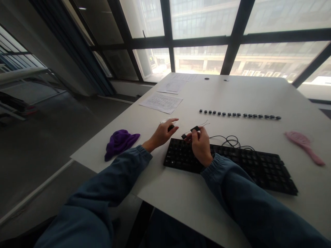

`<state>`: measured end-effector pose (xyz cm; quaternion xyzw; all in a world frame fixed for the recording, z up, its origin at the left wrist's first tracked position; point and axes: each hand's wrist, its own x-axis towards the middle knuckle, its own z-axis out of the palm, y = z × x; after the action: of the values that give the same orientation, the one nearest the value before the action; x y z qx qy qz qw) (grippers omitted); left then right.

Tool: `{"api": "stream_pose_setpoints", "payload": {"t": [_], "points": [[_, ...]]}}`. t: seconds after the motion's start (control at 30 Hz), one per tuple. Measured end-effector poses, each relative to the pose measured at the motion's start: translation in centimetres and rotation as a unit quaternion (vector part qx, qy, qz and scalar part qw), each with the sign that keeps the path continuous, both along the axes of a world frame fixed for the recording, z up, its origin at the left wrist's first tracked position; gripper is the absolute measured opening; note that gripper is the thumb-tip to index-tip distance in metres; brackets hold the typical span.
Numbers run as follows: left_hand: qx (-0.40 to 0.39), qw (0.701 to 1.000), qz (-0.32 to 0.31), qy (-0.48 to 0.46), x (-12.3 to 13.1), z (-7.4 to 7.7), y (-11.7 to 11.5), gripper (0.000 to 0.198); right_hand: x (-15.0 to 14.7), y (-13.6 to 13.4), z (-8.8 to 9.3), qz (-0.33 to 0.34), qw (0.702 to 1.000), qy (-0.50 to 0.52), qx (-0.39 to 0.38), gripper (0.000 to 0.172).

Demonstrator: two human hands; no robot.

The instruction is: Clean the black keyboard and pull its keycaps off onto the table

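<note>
A black keyboard (248, 165) lies on the white table in front of me. Over its left part, my right hand (201, 144) is closed on a small black tool (195, 128) with thin wire prongs; a black keycap (183, 136) shows beside its fingertips. Just left of it, my left hand (162, 133) has its thumb and index finger apart, with a small dark object (170, 127) between palm and fingers. Something whitish and crumpled (163, 121) lies behind that hand, partly hidden. Farther back, several black keycaps (234, 114) stand in a row.
A purple cloth (120, 142) lies at the table's left edge. Printed papers (162, 102) are at the back left. On the right is a pink brush (305, 146). The keyboard's cable (232, 140) loops behind it. Windows stand beyond the table.
</note>
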<state>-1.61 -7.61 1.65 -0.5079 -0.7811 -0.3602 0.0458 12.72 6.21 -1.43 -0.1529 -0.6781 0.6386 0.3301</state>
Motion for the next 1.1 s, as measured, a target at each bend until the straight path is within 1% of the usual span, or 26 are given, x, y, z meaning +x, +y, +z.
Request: {"api": "stream_pose_setpoints", "payload": {"t": [0.07, 0.17, 0.27, 0.33, 0.37, 0.43, 0.53, 0.6, 0.67, 0.77, 0.83, 1.0, 1.1], "points": [[-0.056, 0.998, 0.005, -0.027, -1.3, 0.8, 1.4, 0.040, 0.0, -0.1, 0.1, -0.001, 1.000, 0.001, -0.002, 0.026], [-0.165, 0.985, -0.041, -0.022, -2.9, 1.3, 4.5, 0.036, 0.2, -0.1, 0.3, -0.006, 1.000, 0.004, -0.001, 0.025], [-0.287, 0.953, -0.098, 0.023, -3.6, 0.8, 7.4, 0.029, 0.2, 0.0, 0.4, -0.013, 1.000, 0.006, 0.000, 0.022], [-0.337, 0.932, -0.129, 0.050, -3.6, 0.3, 8.6, 0.025, 0.2, 0.0, 0.3, -0.015, 1.000, 0.007, 0.001, 0.020], [-0.348, 0.925, -0.140, 0.059, -3.6, 0.1, 9.0, 0.024, 0.2, 0.0, 0.3, -0.014, 1.000, 0.006, 0.003, 0.019], [-0.346, 0.923, -0.156, 0.064, -3.6, -0.1, 9.3, 0.024, 0.1, 0.0, 0.1, -0.008, 1.000, 0.003, 0.009, 0.016], [-0.312, 0.936, -0.159, 0.036, -3.9, 0.1, 9.3, 0.029, 0.1, -0.2, 0.1, 0.002, 1.000, -0.003, 0.010, 0.014], [-0.281, 0.949, -0.145, -0.001, -4.5, 0.4, 9.1, 0.029, 0.2, -0.3, 0.2, 0.007, 1.000, -0.001, 0.003, 0.015], [-0.252, 0.960, -0.118, -0.038, -5.1, 0.7, 8.9, 0.028, 0.2, -0.3, 0.2, 0.011, 1.000, 0.003, -0.007, 0.016], [-0.232, 0.967, -0.089, -0.061, -5.9, 0.7, 8.6, 0.026, 0.2, -0.4, 0.3, 0.018, 1.000, 0.007, -0.022, 0.018], [-0.222, 0.967, -0.100, -0.073, -6.2, 0.6, 8.5, 0.023, 0.2, -0.4, 0.3, 0.021, 0.999, 0.009, -0.028, 0.019], [-0.168, 0.961, -0.160, -0.153, -6.2, 0.7, 8.5, 0.014, 0.1, -0.4, 0.3, 0.028, 0.999, 0.017, -0.036, 0.021], [-0.170, 0.963, -0.163, -0.132, -6.4, 1.0, 8.9, 0.015, 0.1, -0.4, 0.3, 0.030, 0.999, 0.016, -0.038, 0.020]]}}
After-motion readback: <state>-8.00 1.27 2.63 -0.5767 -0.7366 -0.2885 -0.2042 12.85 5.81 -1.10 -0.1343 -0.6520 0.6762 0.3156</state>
